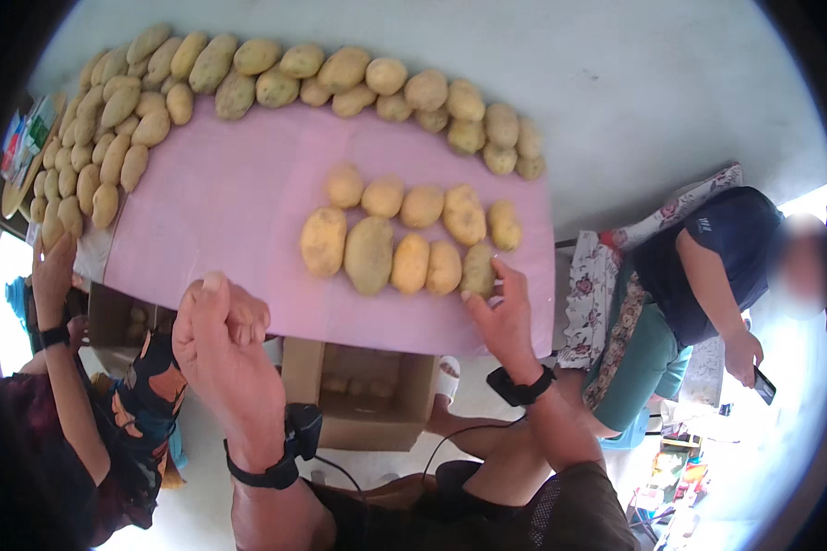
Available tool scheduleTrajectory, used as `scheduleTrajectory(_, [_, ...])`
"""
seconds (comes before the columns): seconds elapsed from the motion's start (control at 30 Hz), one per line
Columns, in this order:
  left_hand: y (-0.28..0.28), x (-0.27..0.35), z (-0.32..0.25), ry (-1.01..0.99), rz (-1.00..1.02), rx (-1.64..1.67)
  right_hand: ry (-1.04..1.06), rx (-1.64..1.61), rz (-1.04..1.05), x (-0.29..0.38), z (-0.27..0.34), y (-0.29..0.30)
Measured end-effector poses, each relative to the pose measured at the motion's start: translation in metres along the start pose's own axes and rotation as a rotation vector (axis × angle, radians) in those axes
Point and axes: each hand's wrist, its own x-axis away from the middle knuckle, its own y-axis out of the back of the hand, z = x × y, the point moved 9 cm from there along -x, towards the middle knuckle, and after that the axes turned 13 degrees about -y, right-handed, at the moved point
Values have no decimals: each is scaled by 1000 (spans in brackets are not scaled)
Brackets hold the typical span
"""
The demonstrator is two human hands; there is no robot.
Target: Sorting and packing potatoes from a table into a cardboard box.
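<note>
My right hand (506, 310) has its thumb and fingers around the near end of a greenish potato (479, 270), which lies on the pink tabletop (227, 186). That potato ends the nearer of two short rows; beside it lie a yellow potato (444, 267) and a large greenish one (369, 255). Behind them runs the second row, with a knobbly potato (464, 213) and a smaller one (505, 226) at its right. My left hand (221, 337) is closed into a fist above the table's near edge, with nothing visible in it.
Stacked potatoes (345, 69) line the table's far edge against the wall, with a bigger pile (104, 131) at left. Below the near edge stands a cardboard box (369, 430) holding potatoes. Another person's hand (54, 272) touches the left pile. A seated person (702, 275) holds a phone (764, 386).
</note>
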Motion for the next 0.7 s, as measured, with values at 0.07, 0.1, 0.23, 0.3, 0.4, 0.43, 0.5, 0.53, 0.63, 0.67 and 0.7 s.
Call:
scheduleTrajectory(0.07, [-3, -1, 2, 13, 3, 3, 38, 43, -55, 2, 7, 8])
scheduleTrajectory(0.1, [-4, 1, 5, 24, 16, 24, 22, 40, -35, 11, 10, 9])
scheduleTrajectory(0.23, [-3, -1, 0, -27, -41, 23, 442, 43, 66, 60, 61, -2])
scheduleTrajectory(0.3, [2, -3, 2, -13, -55, 8, 508, -2, 464, 95, 70, -58])
scheduleTrajectory(0.4, [8, -4, 0, -10, -89, -3, 248, 48, 995, 143, 17, -167])
scheduleTrajectory(0.43, [9, -4, 1, -12, -105, 5, 241, 91, 1015, 153, -15, -198])
scheduleTrajectory(0.5, [7, -2, 8, 13, -36, -4, 216, 233, 1106, 171, -93, -268])
scheduleTrajectory(0.53, [5, -1, 7, 28, 32, -15, 211, 329, 1179, 182, -129, -307])
scheduleTrajectory(0.63, [3, 2, 6, -22, -41, -35, 208, 483, 1234, 203, -212, -408])
scheduleTrajectory(0.67, [1, 4, 8, -27, -37, -37, 76, 487, 1238, 201, -231, -426])
scheduleTrajectory(0.7, [3, 7, 6, -29, -52, -72, -42, 484, 1245, 201, -238, -443])
